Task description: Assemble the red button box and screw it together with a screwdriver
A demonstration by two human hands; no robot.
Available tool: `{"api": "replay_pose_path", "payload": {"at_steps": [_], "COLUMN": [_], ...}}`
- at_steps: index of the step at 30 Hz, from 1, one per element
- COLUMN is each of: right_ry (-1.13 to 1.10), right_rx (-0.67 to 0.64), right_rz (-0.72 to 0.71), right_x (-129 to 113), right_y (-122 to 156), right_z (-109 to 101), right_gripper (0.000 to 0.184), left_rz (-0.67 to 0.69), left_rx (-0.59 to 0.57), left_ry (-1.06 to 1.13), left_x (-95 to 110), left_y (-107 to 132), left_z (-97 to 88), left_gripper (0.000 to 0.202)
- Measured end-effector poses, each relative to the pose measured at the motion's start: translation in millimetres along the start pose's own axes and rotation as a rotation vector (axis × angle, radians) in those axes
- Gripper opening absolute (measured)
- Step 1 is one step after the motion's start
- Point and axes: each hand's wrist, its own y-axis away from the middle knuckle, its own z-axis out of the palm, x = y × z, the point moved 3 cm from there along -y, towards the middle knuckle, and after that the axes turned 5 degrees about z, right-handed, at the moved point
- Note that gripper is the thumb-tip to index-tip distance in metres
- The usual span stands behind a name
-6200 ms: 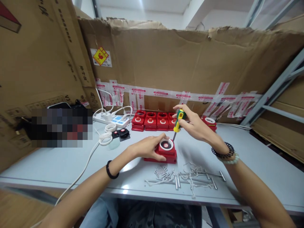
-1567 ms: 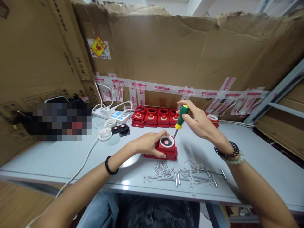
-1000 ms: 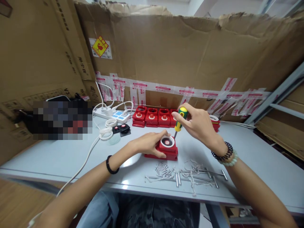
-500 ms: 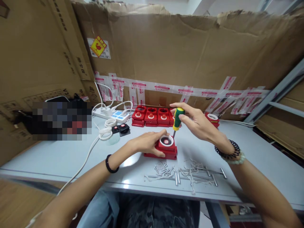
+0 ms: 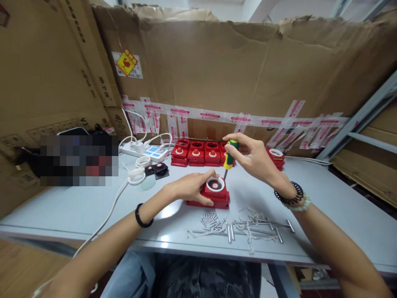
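Observation:
A red square housing (image 5: pixel 219 197) with a white ring and a dark round centre lies on the grey table (image 5: pixel 77 207). My left hand (image 5: pixel 189 188) is closed round its left side and holds it down. My right hand (image 5: pixel 252 159) grips a green and yellow screwdriver (image 5: pixel 230 153) by the handle. The screwdriver stands nearly upright, with its tip at the housing's far right corner.
A row of red housings (image 5: pixel 196 152) lines the back by the cardboard wall (image 5: pixel 248 74). Loose screws (image 5: pixel 211 218) and metal pins (image 5: pixel 260 229) lie in front of the housing. A white power strip (image 5: pixel 149 151), cables, white rings (image 5: pixel 138 173) and black parts (image 5: pixel 158 169) sit at the left.
My right hand has kept turning the screwdriver on the same corner, its fingers shifting round the handle. My left hand and the housing have stayed put.

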Motion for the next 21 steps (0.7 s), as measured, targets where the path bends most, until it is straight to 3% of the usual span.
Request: {"api": "replay_pose_path", "payload": {"at_steps": [4, 10, 13, 17, 21], "right_ry": [0.177, 0.085, 0.174, 0.418, 0.246], "right_rx": [0.124, -0.058, 0.044, 0.185, 0.054], "right_rz": [-0.025, -0.005, 0.038, 0.075, 0.011], "right_x": [0.0, 0.5, 1.6, -1.8, -4.2], "right_y": [1.5, 3.8, 2.8, 1.9, 1.1], "right_z": [-2.0, -0.2, 0.8, 1.5, 3.9], "right_gripper": [0.022, 0.038, 0.025, 0.029, 0.033], "left_rz": [0.01, 0.012, 0.015, 0.038, 0.036], "left_rx": [0.005, 0.004, 0.006, 0.012, 0.011], "left_ry": [-0.004, -0.013, -0.018, -0.008, -0.003], "left_x": [-1.3, -2.6, -2.9, -2.3, -2.0], "left_y": [0.0, -0.5, -0.7, -0.9, -0.7], "left_z": [0.4, 1.3, 1.3, 0.6, 0.2], "left_gripper": [0.073, 0.073, 0.072, 0.069, 0.068]}}
